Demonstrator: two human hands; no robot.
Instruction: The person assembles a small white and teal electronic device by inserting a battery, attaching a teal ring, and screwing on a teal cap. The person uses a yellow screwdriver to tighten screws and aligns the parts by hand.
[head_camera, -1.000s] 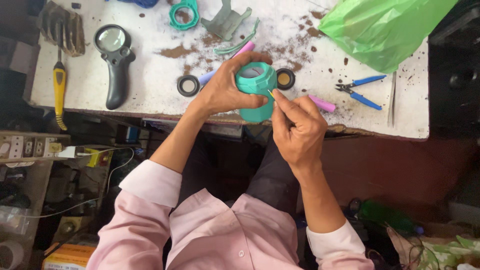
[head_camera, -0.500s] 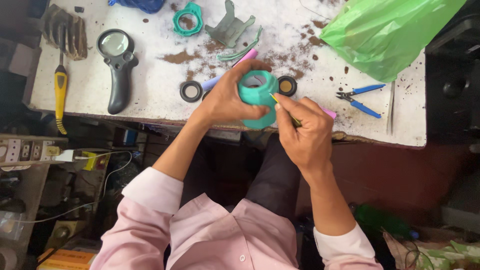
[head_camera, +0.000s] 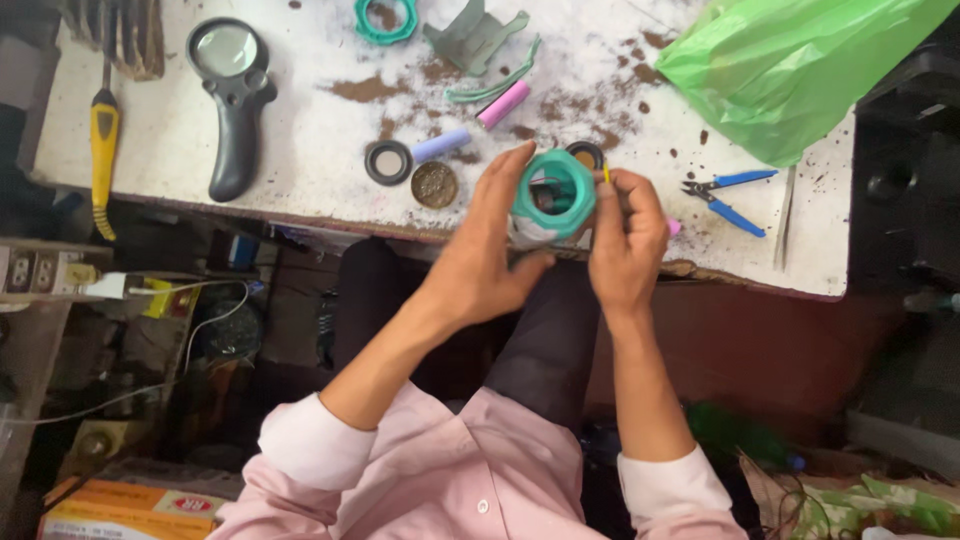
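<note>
A teal cylindrical housing (head_camera: 553, 195) is gripped in the left hand (head_camera: 490, 262), fingers wrapped round its side, thumb under it; it is held just over the near edge of the surface (head_camera: 300, 160), open end up toward the camera. The right hand (head_camera: 626, 238) is clenched on a thin yellow-tipped tool (head_camera: 606, 173), pressed against the housing's right side; the tool's lower part is hidden by the fingers. On the surface just beyond the housing, a black ring (head_camera: 387, 162) is seen with a round brownish disc (head_camera: 434, 184) beside it, a pale blue cell (head_camera: 441, 145) touching the ring's far side. A pink cell (head_camera: 503, 104) lies further in, next to a green curved strip (head_camera: 490, 88) and a grey plastic part (head_camera: 470, 36). A teal ring (head_camera: 385, 20) sits at the far edge. A black magnifier (head_camera: 232, 100) lies toward the left edge, a yellow-handled tool (head_camera: 103, 150) past it. Blue-handled cutters (head_camera: 728, 195) lie near the right edge, below a green plastic bag (head_camera: 800, 70) at the far right corner. Brown crumbs are scattered across the surface.
</note>
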